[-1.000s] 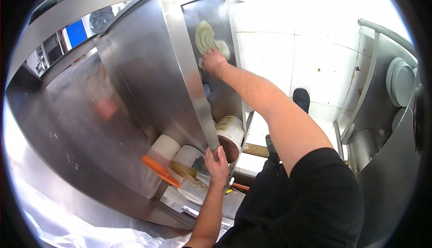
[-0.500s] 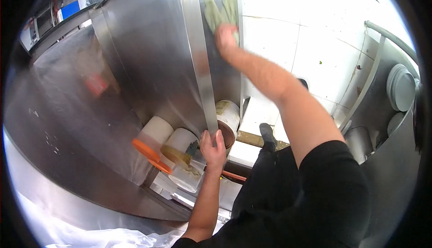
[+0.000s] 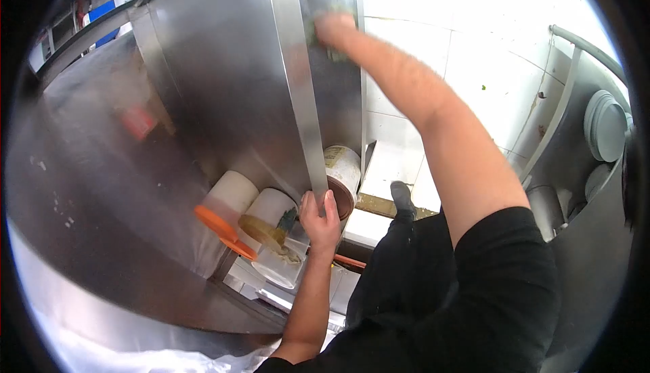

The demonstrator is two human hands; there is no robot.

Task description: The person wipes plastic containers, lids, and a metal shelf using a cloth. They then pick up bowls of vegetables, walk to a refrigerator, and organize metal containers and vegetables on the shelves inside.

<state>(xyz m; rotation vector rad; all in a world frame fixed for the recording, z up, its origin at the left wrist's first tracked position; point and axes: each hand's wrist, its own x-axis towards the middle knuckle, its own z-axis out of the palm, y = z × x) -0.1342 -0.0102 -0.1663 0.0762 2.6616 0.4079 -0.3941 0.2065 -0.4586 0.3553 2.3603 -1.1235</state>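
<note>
My left hand (image 3: pixel 320 221) grips the near end of the upper metal shelf's narrow edge (image 3: pixel 301 95), with its fingers and thumb on either side. Farther off, my right hand (image 3: pixel 334 29) presses a pale green cloth (image 3: pixel 338 55) on the lower metal shelf (image 3: pixel 335 102); the hand is blurred and covers most of the cloth. A white tub with a brown lid (image 3: pixel 342 170) lies on its side on that lower shelf, just right of my left hand.
Left of my left hand are a container with an orange rim (image 3: pixel 231 193), a white tub (image 3: pixel 269 214) and a clear container (image 3: pixel 279 265). Stacked plates (image 3: pixel 604 126) stand on a rack at the right. White floor tiles (image 3: pixel 474 68) lie beyond my right arm.
My right hand and the cloth have moved toward the far end of the lower shelf, and the cloth is now bunched under the hand. The view has shifted; my left hand keeps its hold.
</note>
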